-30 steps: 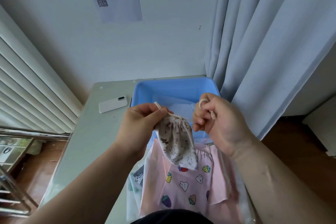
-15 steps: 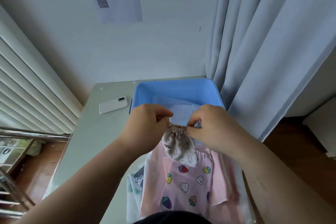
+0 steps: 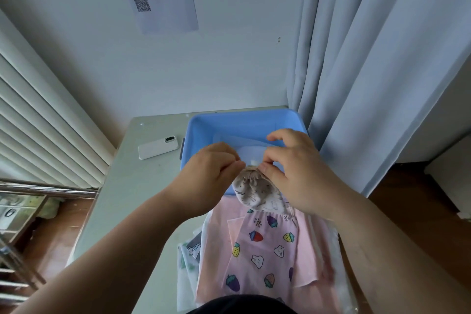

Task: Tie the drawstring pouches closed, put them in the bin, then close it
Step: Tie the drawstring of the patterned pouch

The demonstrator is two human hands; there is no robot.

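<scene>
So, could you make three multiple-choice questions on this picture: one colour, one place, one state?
1. The bin is: A. red B. blue C. green
2. The white phone lies: A. in the bin B. on the floor C. on the table, beside the bin
3. The mouth of the beige pouch is: A. gathered, pinched by both hands B. spread wide open C. tucked inside the bin

Answers: 1 B, its walls are blue. 2 C, it lies flat on the table, left of the bin. 3 A, the left hand and the right hand pinch the puckered top.
</scene>
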